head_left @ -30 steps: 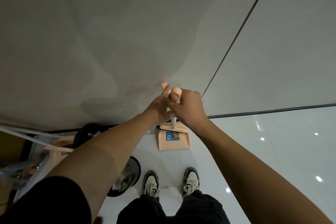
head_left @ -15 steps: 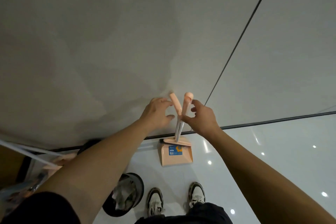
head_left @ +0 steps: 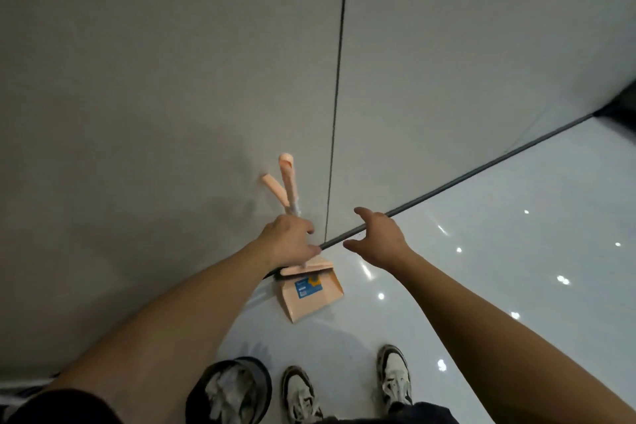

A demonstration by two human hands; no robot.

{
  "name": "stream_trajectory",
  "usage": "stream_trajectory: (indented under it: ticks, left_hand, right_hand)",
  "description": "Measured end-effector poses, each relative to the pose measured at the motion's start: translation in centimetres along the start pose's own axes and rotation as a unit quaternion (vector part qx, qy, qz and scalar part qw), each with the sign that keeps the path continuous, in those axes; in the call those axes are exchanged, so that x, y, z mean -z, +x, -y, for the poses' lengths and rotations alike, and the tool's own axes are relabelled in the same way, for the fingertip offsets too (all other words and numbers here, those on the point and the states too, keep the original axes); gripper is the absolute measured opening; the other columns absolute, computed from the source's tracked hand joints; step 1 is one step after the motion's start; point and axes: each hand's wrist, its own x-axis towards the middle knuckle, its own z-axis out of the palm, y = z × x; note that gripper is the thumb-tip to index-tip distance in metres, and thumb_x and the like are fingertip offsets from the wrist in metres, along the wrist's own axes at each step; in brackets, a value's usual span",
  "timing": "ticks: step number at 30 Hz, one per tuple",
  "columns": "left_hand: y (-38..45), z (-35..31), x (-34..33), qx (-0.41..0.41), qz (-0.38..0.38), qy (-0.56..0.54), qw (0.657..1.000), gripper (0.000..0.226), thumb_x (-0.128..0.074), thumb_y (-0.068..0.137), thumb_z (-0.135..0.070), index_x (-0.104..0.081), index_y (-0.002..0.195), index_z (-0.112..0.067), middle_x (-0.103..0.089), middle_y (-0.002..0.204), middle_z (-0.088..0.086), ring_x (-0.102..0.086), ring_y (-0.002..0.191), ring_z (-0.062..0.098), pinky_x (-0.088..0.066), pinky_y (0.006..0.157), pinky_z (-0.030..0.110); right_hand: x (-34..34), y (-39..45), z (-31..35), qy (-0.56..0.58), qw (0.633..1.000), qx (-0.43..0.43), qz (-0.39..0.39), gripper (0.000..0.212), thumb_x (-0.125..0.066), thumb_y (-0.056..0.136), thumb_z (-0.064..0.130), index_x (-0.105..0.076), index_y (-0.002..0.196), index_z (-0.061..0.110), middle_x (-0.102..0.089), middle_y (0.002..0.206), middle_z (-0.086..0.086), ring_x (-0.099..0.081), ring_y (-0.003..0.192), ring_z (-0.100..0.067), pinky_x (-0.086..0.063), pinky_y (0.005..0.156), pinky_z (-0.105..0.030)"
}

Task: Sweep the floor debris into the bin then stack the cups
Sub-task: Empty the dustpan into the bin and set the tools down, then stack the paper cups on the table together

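A peach dustpan (head_left: 311,296) with a blue label stands on the glossy floor against the wall. Its handle and the peach broom handle (head_left: 287,182) lean crossed on the wall above it. My left hand (head_left: 289,243) covers both shafts just above the pan, thumb and fingers pointing right; whether it grips them is hidden. My right hand (head_left: 378,241) hovers to the right of the handles, fingers spread, touching nothing. The black bin (head_left: 263,375), holding crumpled grey waste, sits by my left shoe. No cups are in view.
A grey wall with a dark vertical seam (head_left: 337,79) fills the upper view. A black skirting strip (head_left: 481,174) runs along its base. My two shoes (head_left: 394,379) stand on white tiles just behind the dustpan. Open floor stretches to the right.
Both hands gripped the handle tops a second ago, then let go. The handles now rest on the wall, my right hand has moved off to the right, my left hand has dropped lower.
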Motion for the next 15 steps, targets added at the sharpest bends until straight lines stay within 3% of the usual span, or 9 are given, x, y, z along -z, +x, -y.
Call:
stream_trajectory:
  ticks: [3,6,10,15]
  left_hand:
    - [0.8,-5.7,-0.3,-0.054,0.023,0.033,0.998,0.059,-0.066,0.085,-0.052,-0.056,0.136,-0.025,-0.057,0.138,0.004,-0.052,0.126,0.024,-0.045,0.103,0.04]
    - [2.0,-12.9,0.0,-0.117,-0.012,0.053,0.992,0.06,-0.063,0.088,-0.051,-0.051,0.141,-0.025,-0.051,0.144,0.001,-0.046,0.131,0.024,-0.041,0.107,0.04]
    - [3.2,-26.9,-1.0,-0.206,-0.066,0.048,0.975,0.047,-0.061,0.089,-0.043,-0.056,0.132,-0.025,-0.054,0.138,-0.002,-0.047,0.127,0.023,-0.042,0.104,0.039]
    - [3.6,-46.3,-4.9,-0.312,-0.028,0.096,0.945,0.061,-0.062,0.088,-0.047,-0.044,0.144,-0.029,-0.043,0.149,-0.002,-0.038,0.136,0.024,-0.037,0.11,0.042]
  right_hand:
    - [2.2,-2.4,-4.5,0.02,0.999,-0.027,-0.034,0.082,-0.076,0.084,0.043,-0.036,0.153,0.023,-0.051,0.145,-0.01,-0.049,0.13,-0.029,-0.046,0.1,-0.037]
    - [5.2,-5.1,-9.8,0.038,0.995,-0.058,-0.068,0.084,-0.075,0.083,0.043,-0.034,0.154,0.023,-0.049,0.147,-0.01,-0.049,0.131,-0.029,-0.047,0.102,-0.038]
    - [10.4,-10.3,-20.6,0.074,0.982,-0.124,-0.118,0.084,-0.074,0.084,0.041,-0.031,0.155,0.025,-0.047,0.148,-0.008,-0.047,0.132,-0.028,-0.045,0.1,-0.037]
    - [17.3,-18.9,-35.6,0.112,0.955,-0.212,-0.176,0.085,-0.073,0.084,0.041,-0.03,0.156,0.026,-0.043,0.152,-0.008,-0.044,0.135,-0.028,-0.044,0.107,-0.039]
